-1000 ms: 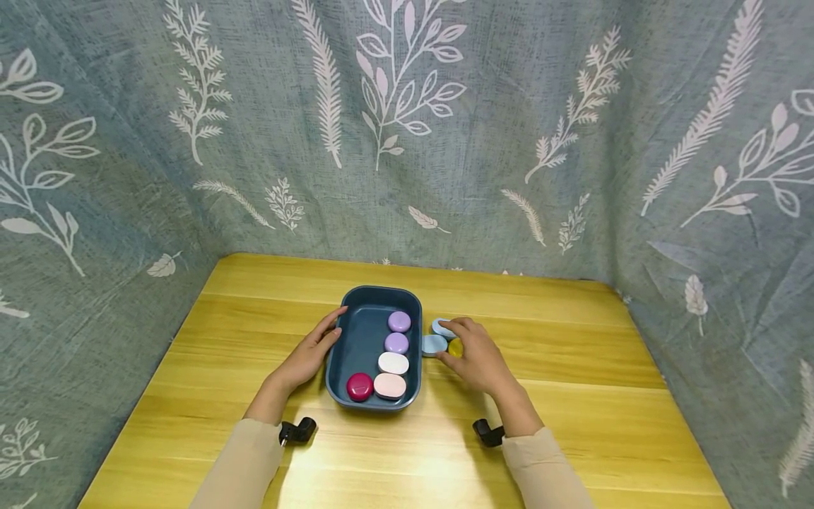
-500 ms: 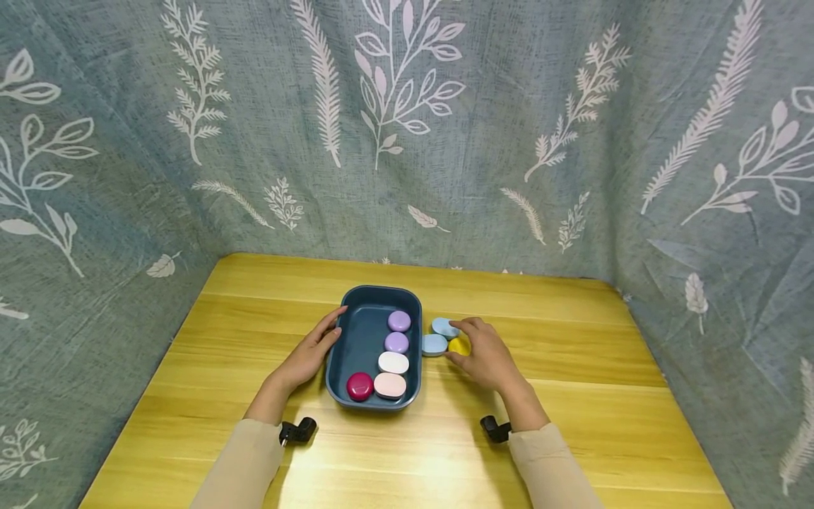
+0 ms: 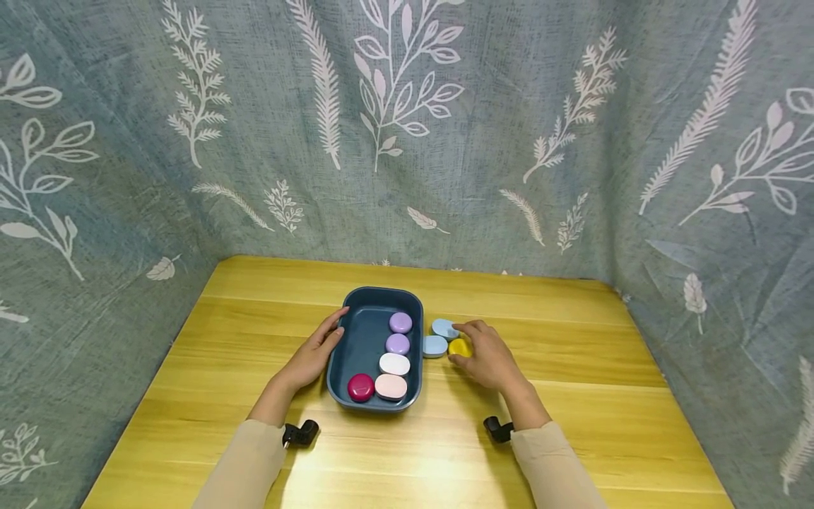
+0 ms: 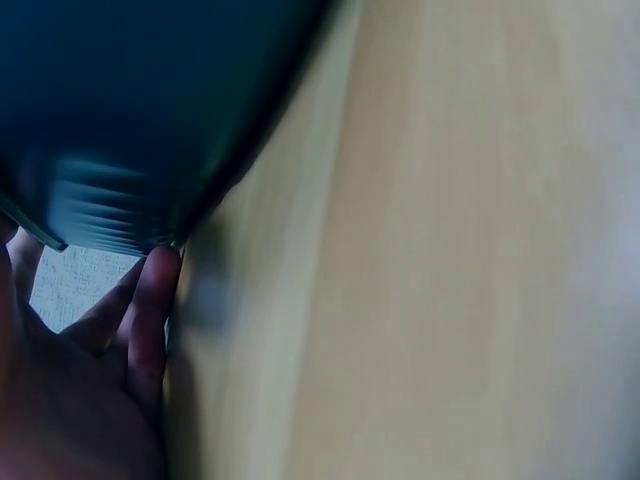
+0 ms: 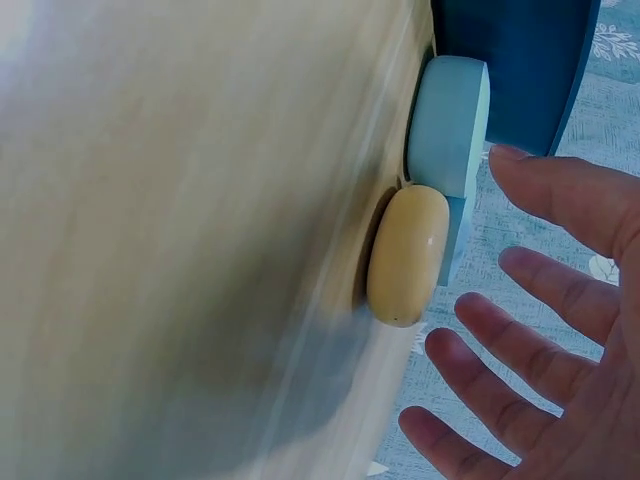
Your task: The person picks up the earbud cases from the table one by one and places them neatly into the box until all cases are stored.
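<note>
A dark blue rectangular tray [image 3: 346,392] sits on the table. My left hand [image 3: 308,359] rests along its left side, fingertips at the rim; in the left wrist view, fingers touch its outer wall. Inside are two round purple pieces [image 3: 398,344], an oval white piece [image 3: 394,365], an oval pale pink piece [image 3: 391,387] and a round crimson piece [image 3: 361,387], all smooth and soap-like. Two oval light blue pieces [image 3: 435,346] and a round yellow piece [image 5: 408,256] lie right of the tray. My right hand [image 3: 486,355] hovers beside the yellow one, fingers spread and holding nothing.
The wooden table [image 3: 572,339] has its far edge against a patterned blue-grey curtain [image 3: 483,141], which also hangs on both sides. A black wrist-camera mount [image 3: 499,429] sticks out from each wrist.
My right hand has drawn back slightly to the right from the light blue pieces, uncovering more of the yellow piece. My left hand keeps its place on the tray.
</note>
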Demonstrator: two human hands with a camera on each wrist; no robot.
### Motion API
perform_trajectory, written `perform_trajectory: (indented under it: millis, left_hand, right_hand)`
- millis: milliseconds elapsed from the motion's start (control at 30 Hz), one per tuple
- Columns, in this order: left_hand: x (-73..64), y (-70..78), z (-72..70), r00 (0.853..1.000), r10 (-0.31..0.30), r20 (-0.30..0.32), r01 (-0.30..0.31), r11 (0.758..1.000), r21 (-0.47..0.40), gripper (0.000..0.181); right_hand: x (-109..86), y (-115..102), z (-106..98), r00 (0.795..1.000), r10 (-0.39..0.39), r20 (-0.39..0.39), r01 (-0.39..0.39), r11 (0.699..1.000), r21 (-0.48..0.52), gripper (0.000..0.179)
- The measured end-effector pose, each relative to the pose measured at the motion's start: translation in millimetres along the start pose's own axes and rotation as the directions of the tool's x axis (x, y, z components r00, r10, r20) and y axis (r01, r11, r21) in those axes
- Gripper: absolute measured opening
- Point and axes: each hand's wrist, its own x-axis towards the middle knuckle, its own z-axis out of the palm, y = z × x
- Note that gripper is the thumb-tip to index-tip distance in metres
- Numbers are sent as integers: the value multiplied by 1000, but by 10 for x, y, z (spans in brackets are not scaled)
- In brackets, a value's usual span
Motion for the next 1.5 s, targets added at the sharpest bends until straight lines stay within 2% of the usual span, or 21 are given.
perform_trajectory:
  millis: [233,500,633,800,1067,1500]
  left_hand:
    - [-4,9,46,1000,-3,-6,3,1000,1,44]
    - [15,16,18,999,6,33,-6,1000,5,47]
    - [-7,29,-34,1000,3,12,-3,1000,11,47]
    - [-2,31,-33,1000,8,-8,-9,1000,-16,46]
    - [19,21,7,1000,17,7,-16,999,-39,47]
    - [1,18,-45,1000,2,7,-2,1000,-18,46]
  right_hand:
    - [-39,39,24,1000,6,-11,-6,1000,-16,61]
    - [-59,61,44,999,31,13,-31,999,-13,62]
    - [0,23,75,999,26,25,-25,999,-22,62]
    - [25,11,84,999,33,16,-33,999,-29,59]
    - [8,46,81,999,53,6,-53,998,-45,53]
    - [61,65,118,997,63,34,-62,998,-31,42]
